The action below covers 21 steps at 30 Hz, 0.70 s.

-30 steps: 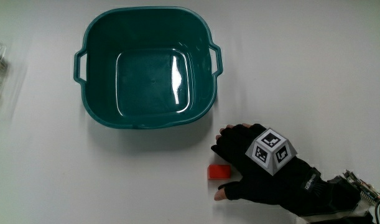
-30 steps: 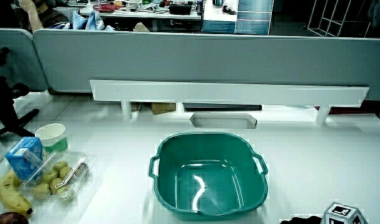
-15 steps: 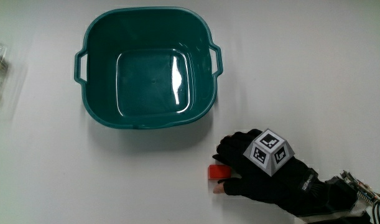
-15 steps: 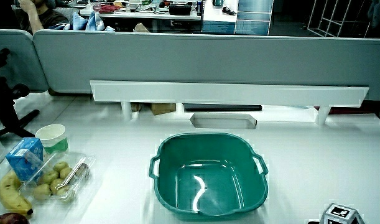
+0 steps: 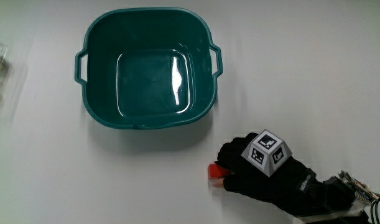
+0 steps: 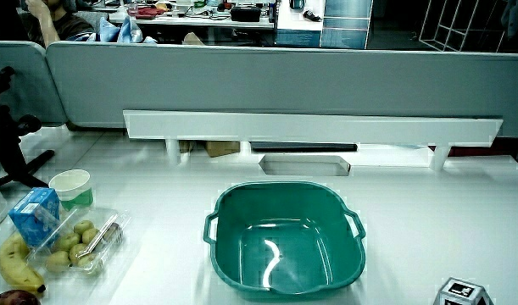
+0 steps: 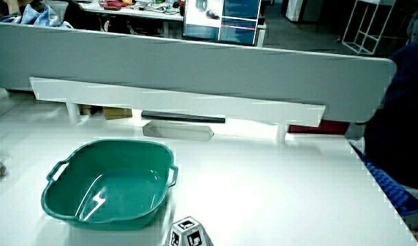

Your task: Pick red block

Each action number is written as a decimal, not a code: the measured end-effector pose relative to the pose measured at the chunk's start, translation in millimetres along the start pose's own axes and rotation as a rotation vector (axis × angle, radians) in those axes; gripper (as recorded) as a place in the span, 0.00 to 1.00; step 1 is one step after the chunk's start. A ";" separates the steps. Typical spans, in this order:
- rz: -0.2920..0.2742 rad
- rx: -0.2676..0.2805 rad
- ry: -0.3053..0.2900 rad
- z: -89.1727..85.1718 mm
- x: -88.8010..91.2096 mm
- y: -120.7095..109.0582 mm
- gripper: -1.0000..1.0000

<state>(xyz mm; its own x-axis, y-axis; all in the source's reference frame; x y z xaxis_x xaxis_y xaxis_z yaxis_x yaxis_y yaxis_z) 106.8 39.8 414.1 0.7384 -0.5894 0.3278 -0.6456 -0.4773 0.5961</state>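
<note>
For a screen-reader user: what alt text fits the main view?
A black-gloved hand with a patterned cube on its back closes its grip on a small red block on a white table. An empty teal basin sits farther from the person.

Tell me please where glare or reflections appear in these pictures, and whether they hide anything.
In the main view, a bright curved reflection lies on the floor of the glossy teal plastic basin; in both side views the same basin shows smaller streaks inside. The small red block has no glare; the black gloved hand partly covers it.
</note>
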 end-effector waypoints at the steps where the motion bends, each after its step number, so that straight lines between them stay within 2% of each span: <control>1: 0.004 0.006 -0.008 -0.6 -0.4 0.2 0.96; 5: 0.011 0.014 -0.017 -0.1 -2.0 -1.0 1.00; 9: 0.024 0.023 -0.019 0.7 -2.2 -1.7 1.00; 16: 0.038 0.046 -0.024 15.5 -5.2 -8.5 1.00; 21: 0.042 0.083 -0.022 30.0 -6.1 -14.0 1.00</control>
<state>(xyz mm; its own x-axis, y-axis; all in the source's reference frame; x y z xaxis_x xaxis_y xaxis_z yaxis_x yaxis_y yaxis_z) 105.5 30.5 381.8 0.7061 -0.6239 0.3349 -0.6908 -0.5031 0.5193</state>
